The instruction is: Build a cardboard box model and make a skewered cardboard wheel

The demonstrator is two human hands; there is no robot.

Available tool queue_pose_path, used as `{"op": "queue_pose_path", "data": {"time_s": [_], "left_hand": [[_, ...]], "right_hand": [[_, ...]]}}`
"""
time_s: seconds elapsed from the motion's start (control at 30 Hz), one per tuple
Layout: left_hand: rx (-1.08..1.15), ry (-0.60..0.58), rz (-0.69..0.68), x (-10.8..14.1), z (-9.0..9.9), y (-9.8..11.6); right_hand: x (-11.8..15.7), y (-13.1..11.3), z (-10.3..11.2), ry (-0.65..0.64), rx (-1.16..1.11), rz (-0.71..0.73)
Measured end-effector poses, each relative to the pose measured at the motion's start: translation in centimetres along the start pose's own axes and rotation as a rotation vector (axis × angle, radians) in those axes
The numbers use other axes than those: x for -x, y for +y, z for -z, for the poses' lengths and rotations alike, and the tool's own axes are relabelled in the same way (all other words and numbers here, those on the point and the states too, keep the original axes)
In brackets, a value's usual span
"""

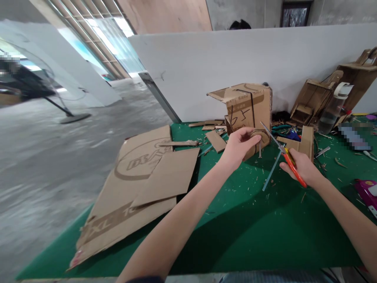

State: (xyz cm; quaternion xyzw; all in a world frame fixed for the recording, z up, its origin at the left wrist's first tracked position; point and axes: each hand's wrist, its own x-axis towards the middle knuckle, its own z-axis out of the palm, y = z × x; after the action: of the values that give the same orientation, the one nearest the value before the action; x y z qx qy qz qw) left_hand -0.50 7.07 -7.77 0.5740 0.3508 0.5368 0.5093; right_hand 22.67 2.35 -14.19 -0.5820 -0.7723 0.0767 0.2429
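Note:
My left hand (240, 147) is closed on a small round cardboard piece (260, 136), in front of a cardboard box (249, 106) with black lines on it. A thin screw-like piece (260, 150) hangs down below the round piece. In my right hand (302, 167) are scissors (293, 169) with red and yellow handles. Their blades point up and left towards the round piece and look slightly parted. Beneath the scissors a translucent strip (271, 171) lies on the green table (235, 243).
Large flat cardboard sheets (147, 169) cover the table's left part. Cardboard scraps (216, 140) lie beside the box. At the right are a clear bottle (334, 108), a phone (355, 137), a magenta tool (366, 192) and cardboard constructions (313, 98). A white partition (191, 74) stands behind.

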Motion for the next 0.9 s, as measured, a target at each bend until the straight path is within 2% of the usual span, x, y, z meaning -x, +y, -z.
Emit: {"op": "queue_pose_path", "data": {"time_s": [0.27, 0.57, 0.67, 0.77, 0.9], "left_hand": [[0.184, -0.026, 0.116, 0.5, -0.5, 0.9], [0.16, -0.019, 0.128, 0.4, -0.5, 0.3], [0.18, -0.03, 0.158, 0.4, -0.6, -0.1], [0.204, -0.036, 0.171, 0.4, -0.7, -0.4], [0.213, -0.027, 0.183, 0.4, -0.6, -0.4]], "right_hand": [[0.1, -0.4, 0.3, -0.068, -0.019, 0.006], [0.3, -0.8, -0.2, -0.069, -0.131, -0.02], [0.2, -0.7, -0.3, -0.059, -0.197, 0.017], [0.0, -0.7, -0.3, -0.052, -0.158, 0.023], [0.0, -1.3, 0.0, -0.056, -0.045, -0.045]]}}
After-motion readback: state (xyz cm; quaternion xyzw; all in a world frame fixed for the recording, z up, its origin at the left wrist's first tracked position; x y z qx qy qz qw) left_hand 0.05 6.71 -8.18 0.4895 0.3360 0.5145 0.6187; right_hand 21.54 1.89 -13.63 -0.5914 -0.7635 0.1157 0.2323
